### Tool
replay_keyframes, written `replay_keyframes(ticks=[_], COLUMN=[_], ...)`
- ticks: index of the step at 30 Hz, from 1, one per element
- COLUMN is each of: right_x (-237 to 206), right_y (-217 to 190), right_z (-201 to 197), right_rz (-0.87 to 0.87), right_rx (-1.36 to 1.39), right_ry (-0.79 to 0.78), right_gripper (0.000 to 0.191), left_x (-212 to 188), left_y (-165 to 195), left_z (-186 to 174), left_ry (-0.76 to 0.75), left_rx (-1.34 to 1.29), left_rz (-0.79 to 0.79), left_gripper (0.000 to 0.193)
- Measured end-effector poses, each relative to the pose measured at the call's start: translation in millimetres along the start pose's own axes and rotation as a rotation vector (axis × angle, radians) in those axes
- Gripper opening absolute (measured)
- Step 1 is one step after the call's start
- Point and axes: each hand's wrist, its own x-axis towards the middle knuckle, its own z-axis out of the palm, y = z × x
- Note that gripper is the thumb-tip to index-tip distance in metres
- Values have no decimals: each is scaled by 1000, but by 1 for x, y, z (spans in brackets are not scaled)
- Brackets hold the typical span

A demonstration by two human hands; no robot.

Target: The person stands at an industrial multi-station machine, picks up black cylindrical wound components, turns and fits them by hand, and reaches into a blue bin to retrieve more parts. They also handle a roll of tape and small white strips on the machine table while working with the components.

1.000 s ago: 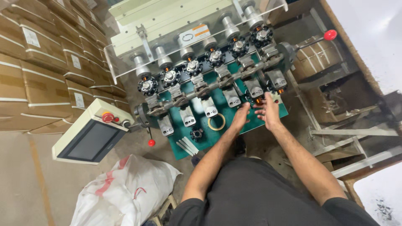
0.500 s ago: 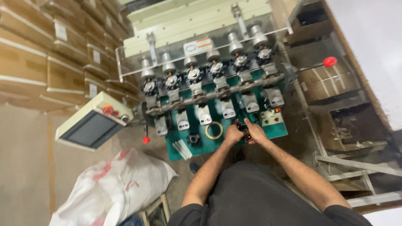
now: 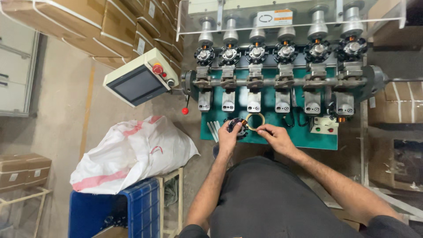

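— While you look down from my head camera, what packaging and signs do you see?

— Brown cardboard cartons (image 3: 88, 26) with small white labels are stacked along the upper left wall. More cartons (image 3: 20, 169) sit at the lower left. A white rectangular sign with an orange corner and a round arrow (image 3: 274, 17) is fixed at the top of the winding machine (image 3: 282, 70). A white sack with red stripes (image 3: 132, 150) lies over a blue crate (image 3: 119, 211), and a cream control box with a dark screen and a red button (image 3: 140, 79) stands left of the machine.

— And your hands?

— My left hand (image 3: 229, 136) is curled closed around a small dark round part (image 3: 238, 127), fingers wrapped under it, just above the green table (image 3: 308, 139). My right hand (image 3: 273, 137) pinches with thumb and forefinger at the lower rim of a tan tape ring (image 3: 255, 122), which lies on the green table, touching my fingertips and just beside the dark part.
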Motion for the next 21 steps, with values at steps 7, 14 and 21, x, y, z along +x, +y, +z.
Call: replay_keyframes(ticks=[7,14,21], right_x=[54,50,38], right_y=[-48,-108,-131], right_z=[12,26,64], right_rz=[-318,-667,-711], right_rx=[-138,-712,-673], right_ry=[-140,36,148], right_gripper=[21,22,16], left_x=[-18,-2,-6], left_y=[-3,33,41], left_z=[-19,-52,-47], left_ry=[-195,-178,-122], left_rx=[-261,-699,-531], left_rz=[-230,-483,-279], left_gripper=[19,38,28])
